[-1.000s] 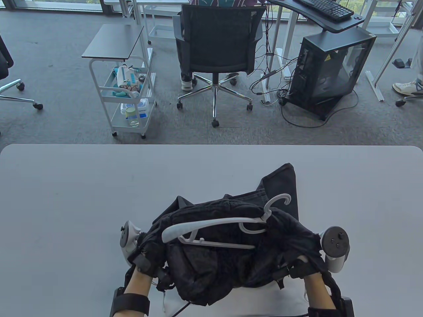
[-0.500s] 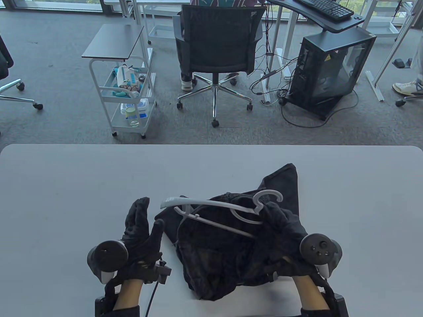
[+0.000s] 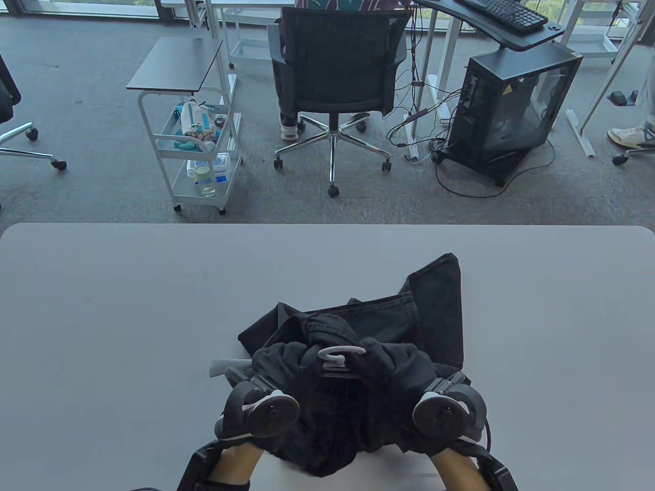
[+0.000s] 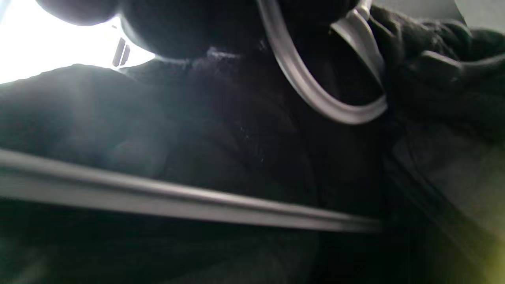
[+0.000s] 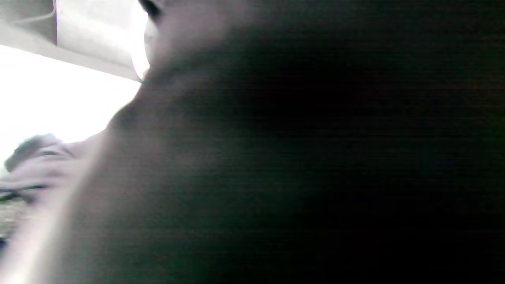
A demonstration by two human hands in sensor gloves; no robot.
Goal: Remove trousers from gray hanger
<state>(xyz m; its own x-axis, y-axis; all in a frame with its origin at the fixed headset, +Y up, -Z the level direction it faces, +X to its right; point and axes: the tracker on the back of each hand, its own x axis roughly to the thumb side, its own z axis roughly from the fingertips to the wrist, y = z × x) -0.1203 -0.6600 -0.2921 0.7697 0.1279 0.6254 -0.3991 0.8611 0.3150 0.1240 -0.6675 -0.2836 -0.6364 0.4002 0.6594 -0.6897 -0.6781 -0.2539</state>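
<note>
Your left hand and right hand both sit on the trousers bunched near the table's front edge, flanking the gray hanger's hook, probably steadying it to strip fabric; finger closure I cannot tell.

Both gloved hands sit close together, palms down: the left hand and right hand curl inward, trackers facing up.

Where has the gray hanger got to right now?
In the table view the gray hanger sits near the table's front edge, mostly buried in the black trousers; only its hook shows between the left hand and right hand.
</note>
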